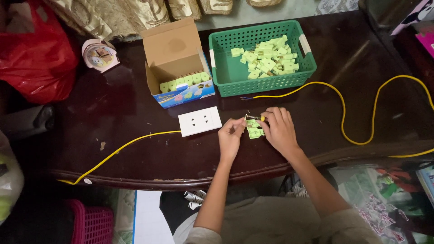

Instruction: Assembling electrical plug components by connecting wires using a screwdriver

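My left hand pinches a small light-green plug part that rests on the dark table. My right hand grips a small yellow-handled screwdriver, its metal tip pointing left just above the plug part. Both hands sit close together near the table's front edge. A white wall-socket plate on a yellow cable lies just left of my left hand.
A green plastic basket holding several light-green plug parts stands at the back. An open cardboard box with more parts is left of it. A second yellow cable loops across the right. A red bag and small clock sit far left.
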